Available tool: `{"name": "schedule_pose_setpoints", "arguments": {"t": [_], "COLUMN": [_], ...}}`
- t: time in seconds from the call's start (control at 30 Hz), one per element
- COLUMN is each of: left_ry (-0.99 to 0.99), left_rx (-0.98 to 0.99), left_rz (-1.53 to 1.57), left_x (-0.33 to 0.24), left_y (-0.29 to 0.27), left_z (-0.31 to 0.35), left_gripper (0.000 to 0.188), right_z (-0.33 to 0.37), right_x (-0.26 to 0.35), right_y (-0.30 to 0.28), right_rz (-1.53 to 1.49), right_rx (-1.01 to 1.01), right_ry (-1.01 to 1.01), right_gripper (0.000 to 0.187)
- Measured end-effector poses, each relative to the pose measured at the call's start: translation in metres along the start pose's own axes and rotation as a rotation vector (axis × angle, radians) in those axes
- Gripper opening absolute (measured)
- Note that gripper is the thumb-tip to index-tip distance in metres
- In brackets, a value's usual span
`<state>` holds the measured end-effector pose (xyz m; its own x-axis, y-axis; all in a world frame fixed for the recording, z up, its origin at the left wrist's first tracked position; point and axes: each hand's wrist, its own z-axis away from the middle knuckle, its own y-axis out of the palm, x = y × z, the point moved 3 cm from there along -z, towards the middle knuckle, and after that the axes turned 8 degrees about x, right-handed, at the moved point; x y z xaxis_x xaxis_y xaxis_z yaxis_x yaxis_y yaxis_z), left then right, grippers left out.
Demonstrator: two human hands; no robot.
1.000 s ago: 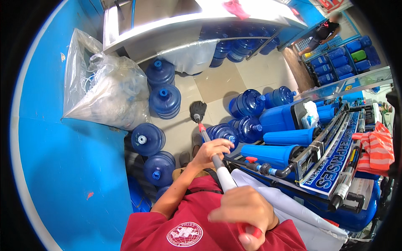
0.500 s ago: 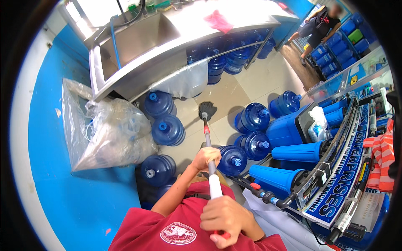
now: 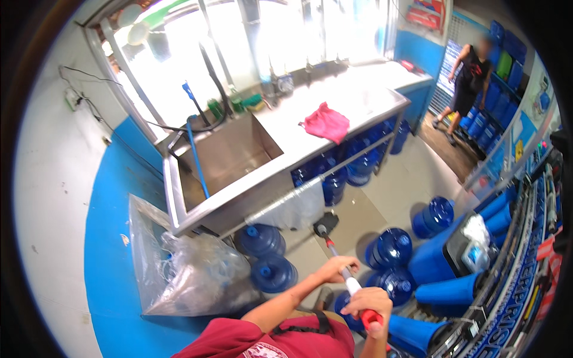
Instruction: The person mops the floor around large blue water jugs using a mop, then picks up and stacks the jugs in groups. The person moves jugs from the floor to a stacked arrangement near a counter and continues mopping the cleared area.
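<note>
A mop with a grey pole (image 3: 348,274) slants away from me, and its dark head (image 3: 326,224) is down on the tiled floor beside the plastic sheet (image 3: 292,209) under the counter. My left hand (image 3: 337,269) is closed around the pole partway down. Closer to me, my right hand (image 3: 367,304) grips the white and red top end. Blue water jugs flank the mop: two stand at its left, the nearer one (image 3: 274,273) beside a clear plastic bag (image 3: 203,280). Several more lie or stand at its right, including one jug (image 3: 389,247).
A steel sink (image 3: 233,161) and counter run across the far side, with a pink cloth (image 3: 326,123) on top and jugs underneath. Blue filter housings (image 3: 447,292) and a blue bin (image 3: 439,247) crowd the right. Another person (image 3: 471,80) stands at the far right.
My view has tilted up, showing more of the window. The mop head sits nearer the plastic sheet, and my hands are closer together in view. The other person has straightened up.
</note>
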<state>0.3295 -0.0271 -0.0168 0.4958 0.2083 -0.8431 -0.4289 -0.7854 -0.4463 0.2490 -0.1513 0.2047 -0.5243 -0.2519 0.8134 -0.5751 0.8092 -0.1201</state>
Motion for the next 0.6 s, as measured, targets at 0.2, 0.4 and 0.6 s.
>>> {"name": "schedule_pose_setpoints", "arguments": {"t": [0.2,0.4,0.6], "left_ry": [-0.04,0.121,0.176], "left_rx": [-0.035,0.086,0.36], "left_rz": [-0.095,0.053,0.224], "left_x": [-0.005,-0.055,-0.025], "left_y": [-0.021,-0.058,-0.077], "left_z": [-0.006,0.017,0.047], "left_gripper": [0.038,0.033,0.024], "right_z": [-0.035,-0.09,-0.117], "right_x": [0.009,0.073,0.05], "right_y": [0.008,0.057,0.101], "right_rz": [-0.006,0.07,0.214], "right_rx": [0.133,0.346,0.61], "right_ry": [0.138,0.027,0.099], "right_gripper": [0.06,0.027,0.026]}}
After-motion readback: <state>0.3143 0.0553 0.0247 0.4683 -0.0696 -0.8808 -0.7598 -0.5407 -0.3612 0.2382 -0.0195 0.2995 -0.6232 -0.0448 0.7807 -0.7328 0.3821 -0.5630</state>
